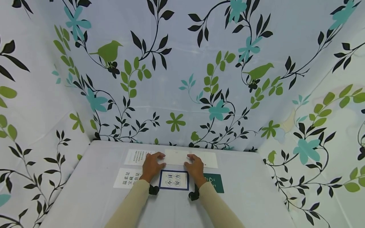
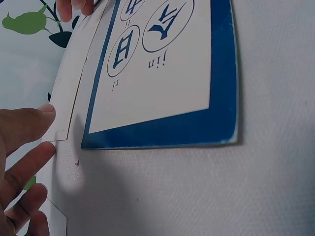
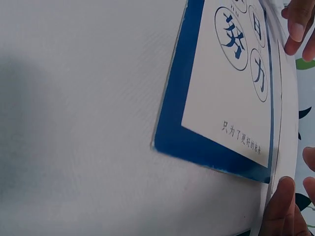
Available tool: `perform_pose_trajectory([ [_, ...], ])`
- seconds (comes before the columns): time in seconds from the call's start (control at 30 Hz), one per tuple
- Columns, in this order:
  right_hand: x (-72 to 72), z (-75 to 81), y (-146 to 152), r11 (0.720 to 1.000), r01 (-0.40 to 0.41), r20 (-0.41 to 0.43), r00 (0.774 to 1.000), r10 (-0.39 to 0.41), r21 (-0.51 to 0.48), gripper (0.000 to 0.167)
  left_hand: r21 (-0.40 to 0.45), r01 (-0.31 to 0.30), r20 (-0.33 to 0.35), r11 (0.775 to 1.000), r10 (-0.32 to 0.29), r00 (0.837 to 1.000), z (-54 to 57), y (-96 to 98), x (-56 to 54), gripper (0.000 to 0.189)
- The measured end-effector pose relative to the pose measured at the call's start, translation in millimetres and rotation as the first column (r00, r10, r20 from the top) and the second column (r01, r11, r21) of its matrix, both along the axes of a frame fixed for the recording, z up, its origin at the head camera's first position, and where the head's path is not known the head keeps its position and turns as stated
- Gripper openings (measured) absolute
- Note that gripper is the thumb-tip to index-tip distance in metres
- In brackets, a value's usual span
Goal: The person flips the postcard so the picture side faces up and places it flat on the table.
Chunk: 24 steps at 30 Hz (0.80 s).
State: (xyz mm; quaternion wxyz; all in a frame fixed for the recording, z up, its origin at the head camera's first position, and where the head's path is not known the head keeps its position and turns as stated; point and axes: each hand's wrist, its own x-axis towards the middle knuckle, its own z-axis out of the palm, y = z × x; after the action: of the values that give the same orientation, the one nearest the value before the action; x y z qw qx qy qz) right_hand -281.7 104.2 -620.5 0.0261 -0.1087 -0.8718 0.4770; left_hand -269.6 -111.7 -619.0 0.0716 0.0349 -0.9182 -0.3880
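A cream-coloured card [image 1: 176, 157] lies flat in the middle of the back row. The left hand [image 1: 152, 165] is at its left end, thumb and fingers loosely bent and spread, with the thumb tip right at the card's corner in the left wrist view. At the opposite end is the right hand [image 1: 195, 166], its fingertips by the edge. Between the wrists lies a blue-bordered card [image 1: 174, 186] with circled characters. Under the left hand is part of a white card with printed text [image 1: 131, 156]; the right hand overlaps a plain pale card [image 1: 210, 159].
In the front row, a white card with large characters [image 1: 121, 178] lies left and a dark green card [image 1: 216, 183] right, partly behind the right wrist. All rest on a white-covered table [image 1: 94, 177]. A leaf-and-bird patterned curtain [image 1: 176, 95] rises behind the table.
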Motion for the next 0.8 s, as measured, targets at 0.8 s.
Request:
perform_pose_trajectory([
  [0.8, -6.1, 9.1, -6.0, 0.991, 0.112, 0.005, 0.994, -0.112, -0.07, 0.026, 0.012, 0.006, 0.026, 1.0, -0.006, 1.0, 3.8, -0.2, -0.3, 0.037],
])
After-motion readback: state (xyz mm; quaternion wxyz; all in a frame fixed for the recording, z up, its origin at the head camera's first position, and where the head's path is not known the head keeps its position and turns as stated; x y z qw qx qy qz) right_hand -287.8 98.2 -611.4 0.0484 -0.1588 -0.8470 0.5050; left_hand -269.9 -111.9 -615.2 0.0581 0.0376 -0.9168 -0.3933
